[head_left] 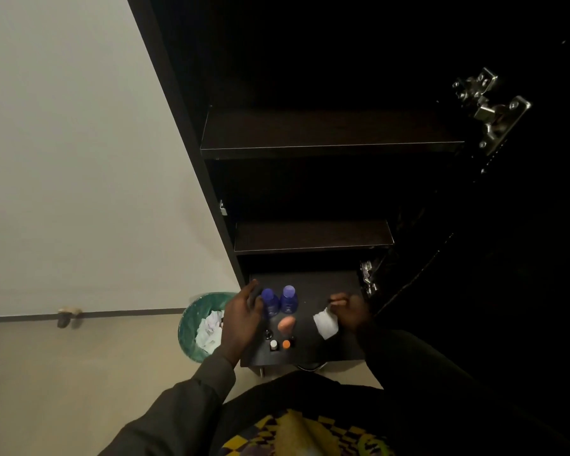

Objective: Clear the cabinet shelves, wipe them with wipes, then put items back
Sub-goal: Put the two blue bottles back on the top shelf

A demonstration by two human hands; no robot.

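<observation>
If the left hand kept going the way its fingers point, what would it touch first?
Probably the nearer blue bottle: the left hand is right beside it, fingers reaching toward it. Whether they already touch is unclear in the dim view.

The dark cabinet (185,103) stands open. Its upper shelf (329,133) and middle shelf (313,236) are bare. On the bottom shelf (329,284) two blue bottles (289,299) stand upright side by side at the left, a peach bottle (286,325) lies just in front of them, and small vials (279,344) sit near the front edge. A white wipe (324,322) lies crumpled to the right.
</observation>
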